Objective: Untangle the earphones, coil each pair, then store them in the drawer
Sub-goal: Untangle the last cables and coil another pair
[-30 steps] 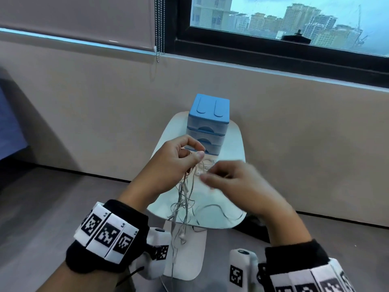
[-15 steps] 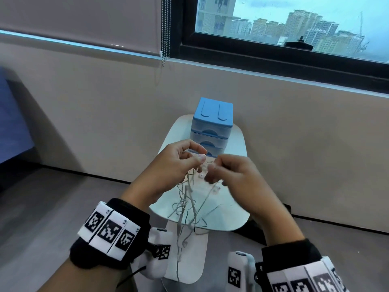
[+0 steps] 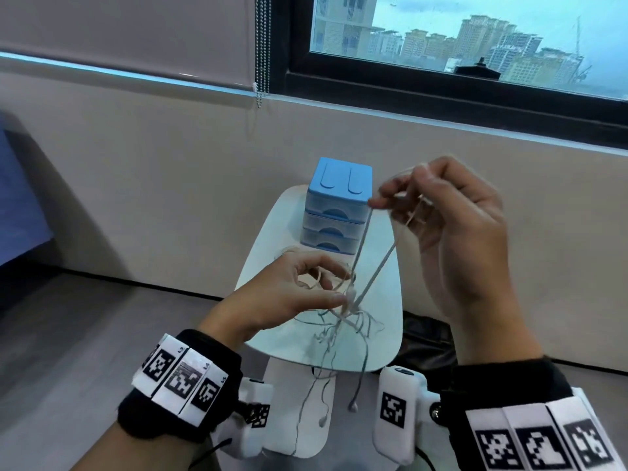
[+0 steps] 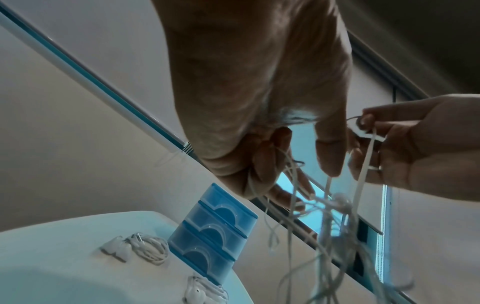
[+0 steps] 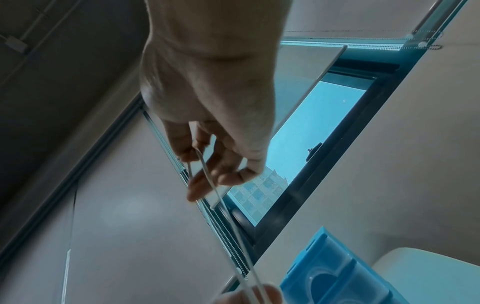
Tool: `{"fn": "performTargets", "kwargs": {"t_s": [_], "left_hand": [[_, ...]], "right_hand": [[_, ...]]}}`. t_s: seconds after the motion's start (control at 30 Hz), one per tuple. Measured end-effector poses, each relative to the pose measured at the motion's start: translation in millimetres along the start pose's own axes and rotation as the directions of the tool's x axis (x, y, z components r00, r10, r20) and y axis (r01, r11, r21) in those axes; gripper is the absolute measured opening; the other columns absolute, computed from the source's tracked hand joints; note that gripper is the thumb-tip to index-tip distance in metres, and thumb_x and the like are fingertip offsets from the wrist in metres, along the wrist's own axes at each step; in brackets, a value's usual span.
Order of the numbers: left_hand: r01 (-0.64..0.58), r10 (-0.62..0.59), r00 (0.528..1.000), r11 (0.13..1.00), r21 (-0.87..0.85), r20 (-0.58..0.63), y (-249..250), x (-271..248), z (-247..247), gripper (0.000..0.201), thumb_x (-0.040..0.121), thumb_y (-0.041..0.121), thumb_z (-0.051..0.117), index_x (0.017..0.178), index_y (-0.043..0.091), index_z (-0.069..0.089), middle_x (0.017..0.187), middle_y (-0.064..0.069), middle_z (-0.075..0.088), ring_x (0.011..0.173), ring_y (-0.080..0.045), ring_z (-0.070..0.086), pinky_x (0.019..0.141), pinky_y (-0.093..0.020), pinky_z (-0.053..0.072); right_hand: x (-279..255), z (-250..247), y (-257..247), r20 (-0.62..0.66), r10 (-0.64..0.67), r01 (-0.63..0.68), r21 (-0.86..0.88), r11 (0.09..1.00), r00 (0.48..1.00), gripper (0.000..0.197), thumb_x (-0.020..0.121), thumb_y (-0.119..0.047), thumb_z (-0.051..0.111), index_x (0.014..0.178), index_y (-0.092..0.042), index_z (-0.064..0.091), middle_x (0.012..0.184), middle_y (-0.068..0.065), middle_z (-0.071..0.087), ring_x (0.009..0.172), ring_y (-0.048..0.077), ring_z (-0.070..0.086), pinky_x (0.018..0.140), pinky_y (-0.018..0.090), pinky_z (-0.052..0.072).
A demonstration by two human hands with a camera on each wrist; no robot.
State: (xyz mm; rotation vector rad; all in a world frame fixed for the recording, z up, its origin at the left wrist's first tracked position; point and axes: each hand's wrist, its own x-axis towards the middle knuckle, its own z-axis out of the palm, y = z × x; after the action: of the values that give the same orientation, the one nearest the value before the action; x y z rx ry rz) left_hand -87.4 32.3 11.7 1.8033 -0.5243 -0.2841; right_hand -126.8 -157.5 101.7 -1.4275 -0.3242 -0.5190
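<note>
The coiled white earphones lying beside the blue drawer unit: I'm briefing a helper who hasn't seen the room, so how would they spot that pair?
Find the white oval table under the window, then the small blue three-drawer plastic unit standing on it. The coiled white earphones lie flat on the tabletop against the unit's side. Unlike the tangled white earphone cables held in the hands, they are wound into a neat loop.
</note>
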Motion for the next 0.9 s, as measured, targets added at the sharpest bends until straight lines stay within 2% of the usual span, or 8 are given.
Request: {"fn": "performTargets", "kwargs": {"t_s": [0.1, 0.2, 0.47, 0.57, 0.63, 0.73, 0.8, 0.9], "left_hand": [[0.032, -0.032, 0.999, 0.999, -0.014, 0.024, -2, 0, 2, 0.023, 0.082, 0.026, 0.086, 0.102, 0.030, 0.076, 0.093, 0.006, 0.051, 0.055, -0.005, 0.037, 0.065, -0.016, 0.035], [0.045, -0.045, 0.998, 0.999, 0.002, 0.043, 0, 1, 5, 0.017, 0.083, 0.028, 0.085, 0.098, 0.026, 0.078, 0.091, 0.010, 0.054, 0.063, -0.010, 0.045, 0.068, -0.015, 0.039], [-0.077, 0.079, 0.996, 0.995, 0.063, -0.027, 36, 25, 24, 0.012, 0.097, 0.025, 0.070, 0.089, 0.016, 0.071, 0.082, 0.017, 0.067, 0.064, 0.008, 0.055, 0.059, -0.004, 0.039], [-0.051, 0.052, 0.998, 0.998, 0.033, -0.039, 42, 29, 20, 0.023, 0.102, 0.025, 0.061, 0.086, 0.012, 0.069, 0.079, 0.010, 0.069, 0.051, 0.007, 0.052, 0.050, -0.007, 0.036], [0.012, -0.013, 1.000, 1.000, -0.024, -0.011, 43, 29, 19, 0.035, 0.106, 0.034, 0.053, 0.089, 0.010, 0.072, 0.082, 0.001, 0.071, 0.046, 0.004, 0.048, 0.050, -0.017, 0.033], [0.184, -0.162, 0.982, 0.937, -0.297, 0.096, 38, 31, 19, 0.065, 0.104, 0.059, 0.039, 0.100, 0.007, 0.077, 0.082, -0.008, 0.069, 0.043, -0.006, 0.030, 0.047, -0.023, 0.017], [0.215, -0.167, 0.975, 0.863, -0.457, 0.143, 34, 33, 19, 0.067, 0.096, 0.069, 0.046, 0.095, 0.009, 0.075, 0.081, -0.015, 0.062, 0.052, -0.015, 0.015, 0.046, -0.025, 0.013], [0.132, -0.105, 0.991, 0.856, -0.500, 0.081, 33, 35, 18, 0.028, 0.081, 0.041, 0.066, 0.086, 0.014, 0.061, 0.073, -0.016, 0.046, 0.056, -0.021, 0.026, 0.049, -0.025, 0.025]], "right_hand": [[4, -2, -5, -0.066, -0.104, 0.108, 0.047, 0.993, 0.992, 0.025, 0.100, -0.012, 0.050, 0.076, -0.013, 0.058, 0.089, 0.009, 0.071, 0.089, 0.034, 0.074, 0.085, 0.042, 0.052], [7, -5, -10, -0.098, -0.126, 0.132, 0.051, 0.990, 0.987, 0.024, 0.099, -0.014, 0.049, 0.076, -0.014, 0.057, 0.092, 0.006, 0.072, 0.099, 0.033, 0.074, 0.089, 0.040, 0.051], [7, -1, -9, -0.008, -0.085, 0.085, 0.082, 0.993, 0.996, 0.025, 0.092, -0.007, 0.045, 0.069, -0.012, 0.053, 0.088, 0.014, 0.073, 0.101, 0.036, 0.073, 0.086, 0.041, 0.052], [6, -7, -12, -0.016, -0.033, 0.034, 0.072, 0.997, 0.999, 0.031, 0.094, -0.008, 0.045, 0.066, -0.017, 0.052, 0.091, 0.013, 0.072, 0.093, 0.037, 0.075, 0.076, 0.041, 0.051], [6, -13, -13, 0.003, -0.008, 0.008, 0.011, 1.000, 1.000, 0.028, 0.093, -0.010, 0.044, 0.067, -0.017, 0.049, 0.096, 0.011, 0.073, 0.085, 0.036, 0.076, 0.058, 0.030, 0.046], [3, -13, -15, 0.141, 0.017, -0.009, -0.059, 0.998, 0.990, 0.025, 0.087, -0.007, 0.046, 0.064, -0.013, 0.051, 0.102, 0.017, 0.074, 0.073, 0.033, 0.072, 0.044, 0.023, 0.028], [-1, -8, -15, 0.298, 0.045, -0.033, -0.046, 0.998, 0.953, 0.026, 0.081, -0.002, 0.047, 0.060, -0.012, 0.058, 0.093, 0.028, 0.071, 0.066, 0.038, 0.066, 0.045, 0.025, 0.031], [-10, -1, -12, 0.546, 0.116, -0.079, -0.092, 0.993, 0.830, 0.021, 0.080, 0.000, 0.055, 0.061, -0.003, 0.063, 0.079, 0.036, 0.066, 0.065, 0.049, 0.061, 0.058, 0.040, 0.045]]}}
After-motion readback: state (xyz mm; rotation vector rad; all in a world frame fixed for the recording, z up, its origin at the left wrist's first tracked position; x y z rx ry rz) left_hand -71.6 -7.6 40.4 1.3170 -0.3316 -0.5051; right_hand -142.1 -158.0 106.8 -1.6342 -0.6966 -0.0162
